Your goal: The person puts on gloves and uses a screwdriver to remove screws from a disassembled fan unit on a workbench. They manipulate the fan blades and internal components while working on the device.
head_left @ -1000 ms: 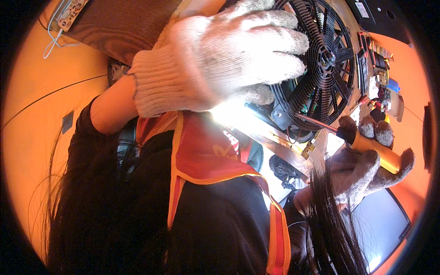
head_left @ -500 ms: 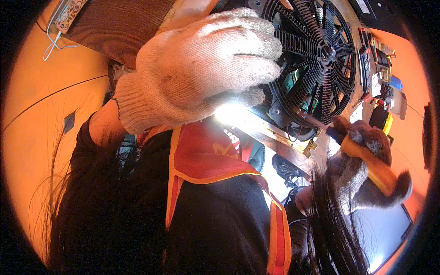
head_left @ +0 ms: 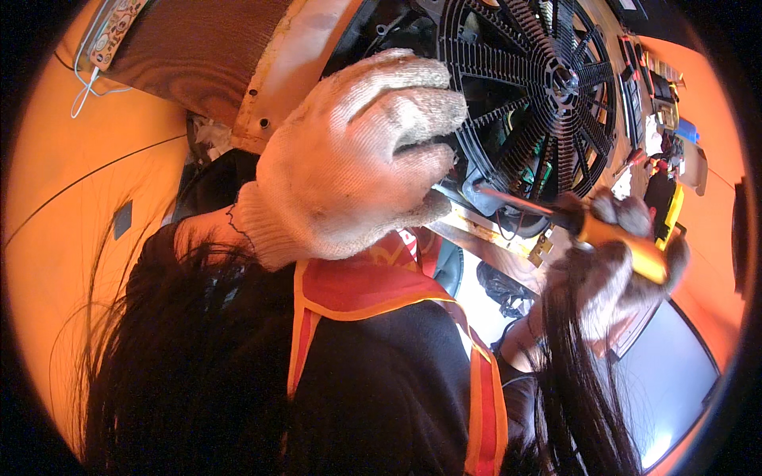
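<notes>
My left hand [head_left: 357,163], in a pale knit glove, has its fingers curled at the left rim of the black fan [head_left: 565,83], which has a round grille and green board visible behind it. My gloved right hand [head_left: 619,246] grips a screwdriver [head_left: 649,258] with a yellow-orange handle. Its long shaft [head_left: 516,198] reaches the lower-left mounting tab [head_left: 481,189] of the fan. A metal strip with a brass-coloured bracket [head_left: 541,247] lies below the fan.
Tools and small items [head_left: 659,103] line the right side, with a yellow object [head_left: 668,210]. A dark screen [head_left: 667,373] is at lower right. A wooden board [head_left: 182,51] and a power strip [head_left: 111,36] with white cable are at upper left.
My left hand has shifted down with its fingers more curled, exposing more grille and a pale plate above. My right hand has tilted the screwdriver handle up and leftward.
</notes>
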Action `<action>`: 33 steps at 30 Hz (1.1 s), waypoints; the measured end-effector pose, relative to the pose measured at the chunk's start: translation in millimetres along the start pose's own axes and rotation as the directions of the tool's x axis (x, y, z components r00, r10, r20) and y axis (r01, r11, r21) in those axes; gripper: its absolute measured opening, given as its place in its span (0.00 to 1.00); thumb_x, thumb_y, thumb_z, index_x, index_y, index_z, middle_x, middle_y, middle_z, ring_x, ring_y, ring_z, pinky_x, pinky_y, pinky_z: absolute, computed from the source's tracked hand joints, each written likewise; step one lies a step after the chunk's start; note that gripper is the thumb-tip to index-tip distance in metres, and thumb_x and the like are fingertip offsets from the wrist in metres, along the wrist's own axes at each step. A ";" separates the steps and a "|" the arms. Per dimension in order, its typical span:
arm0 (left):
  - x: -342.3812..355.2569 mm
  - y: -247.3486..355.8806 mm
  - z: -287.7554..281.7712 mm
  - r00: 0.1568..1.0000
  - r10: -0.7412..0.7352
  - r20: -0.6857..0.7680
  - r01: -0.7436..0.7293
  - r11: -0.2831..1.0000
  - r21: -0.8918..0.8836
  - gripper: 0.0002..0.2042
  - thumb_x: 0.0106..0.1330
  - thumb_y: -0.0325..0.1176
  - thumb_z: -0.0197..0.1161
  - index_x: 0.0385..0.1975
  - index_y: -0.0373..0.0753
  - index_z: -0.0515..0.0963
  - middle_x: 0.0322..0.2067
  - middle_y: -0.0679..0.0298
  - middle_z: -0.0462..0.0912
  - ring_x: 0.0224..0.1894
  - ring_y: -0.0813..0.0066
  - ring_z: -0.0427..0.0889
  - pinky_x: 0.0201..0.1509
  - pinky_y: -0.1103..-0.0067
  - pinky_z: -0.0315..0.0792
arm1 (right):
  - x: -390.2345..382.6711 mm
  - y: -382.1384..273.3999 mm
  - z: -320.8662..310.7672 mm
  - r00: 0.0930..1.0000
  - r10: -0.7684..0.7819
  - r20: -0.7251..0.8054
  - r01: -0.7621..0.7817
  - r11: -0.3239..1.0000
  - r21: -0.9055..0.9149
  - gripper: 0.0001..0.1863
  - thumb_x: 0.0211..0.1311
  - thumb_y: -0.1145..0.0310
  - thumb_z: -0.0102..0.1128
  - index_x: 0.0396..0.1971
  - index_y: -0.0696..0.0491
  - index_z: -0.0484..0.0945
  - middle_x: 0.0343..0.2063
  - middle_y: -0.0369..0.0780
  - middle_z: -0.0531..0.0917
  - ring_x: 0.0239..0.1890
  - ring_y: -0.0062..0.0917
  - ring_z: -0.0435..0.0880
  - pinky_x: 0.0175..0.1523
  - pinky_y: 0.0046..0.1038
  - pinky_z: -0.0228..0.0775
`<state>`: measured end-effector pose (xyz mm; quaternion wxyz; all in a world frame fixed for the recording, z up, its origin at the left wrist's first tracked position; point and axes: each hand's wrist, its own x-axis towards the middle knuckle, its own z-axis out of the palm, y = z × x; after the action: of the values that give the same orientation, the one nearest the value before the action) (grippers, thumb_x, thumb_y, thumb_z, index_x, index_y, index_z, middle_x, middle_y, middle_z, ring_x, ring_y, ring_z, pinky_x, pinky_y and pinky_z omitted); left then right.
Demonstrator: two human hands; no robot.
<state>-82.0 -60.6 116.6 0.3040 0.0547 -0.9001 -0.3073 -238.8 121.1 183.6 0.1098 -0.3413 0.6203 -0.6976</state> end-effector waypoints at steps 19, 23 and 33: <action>65.1 -45.6 -10.1 0.815 0.570 0.103 -0.574 0.770 0.278 0.14 0.49 0.34 0.70 0.37 0.43 0.84 0.45 0.61 0.80 0.56 0.58 0.76 0.63 0.54 0.70 | -11.0 -0.6 -34.8 0.928 0.189 -0.320 -0.181 0.982 0.055 0.30 0.70 0.67 0.57 0.69 0.54 0.59 0.50 0.52 0.79 0.51 0.36 0.83 0.49 0.32 0.85; 67.4 -34.9 -19.0 0.899 0.358 0.253 -0.411 0.890 0.198 0.24 0.43 0.36 0.73 0.45 0.42 0.84 0.53 0.60 0.81 0.62 0.57 0.73 0.67 0.61 0.67 | -5.2 -10.3 -31.8 0.976 -0.025 -0.218 0.019 0.999 -0.030 0.33 0.68 0.69 0.57 0.70 0.53 0.54 0.52 0.55 0.77 0.49 0.39 0.84 0.48 0.34 0.85; 111.6 -33.9 -23.9 0.741 0.671 0.021 -0.656 0.716 0.238 0.14 0.51 0.32 0.69 0.40 0.44 0.82 0.43 0.62 0.81 0.51 0.58 0.80 0.61 0.55 0.73 | 16.3 -35.8 -43.0 0.958 -0.279 -0.058 0.281 0.960 0.022 0.31 0.69 0.64 0.60 0.68 0.47 0.59 0.56 0.51 0.77 0.55 0.40 0.81 0.51 0.46 0.83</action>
<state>-161.5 -132.2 169.0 0.4152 -0.2264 -0.8784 -0.0695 -267.5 153.0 222.9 -0.0017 -0.4049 0.5580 -0.7244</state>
